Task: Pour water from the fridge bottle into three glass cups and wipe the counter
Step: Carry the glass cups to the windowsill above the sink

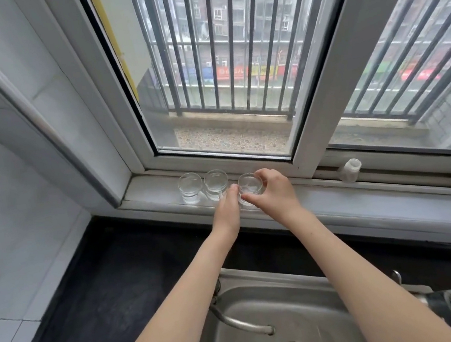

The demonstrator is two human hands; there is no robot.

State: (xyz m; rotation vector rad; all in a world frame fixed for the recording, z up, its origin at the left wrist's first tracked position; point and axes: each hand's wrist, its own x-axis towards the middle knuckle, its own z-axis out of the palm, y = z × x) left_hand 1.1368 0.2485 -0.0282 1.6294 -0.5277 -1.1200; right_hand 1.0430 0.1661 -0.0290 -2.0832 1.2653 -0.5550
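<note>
Third cup (250,189) at sill (365,198) edge

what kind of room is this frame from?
Most likely a home kitchen in an upper-floor flat. A steel sink with a tap sits in a dark counter under a barred window, and glass cups stand on the sill.

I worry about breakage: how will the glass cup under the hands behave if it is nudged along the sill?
The glass cup looks rigid and breakable, so a fall off the window sill toward the sink could probably crack it. It is short and wide, so it would likely slide rather than tip. Its smooth wall may be slippery.
</note>
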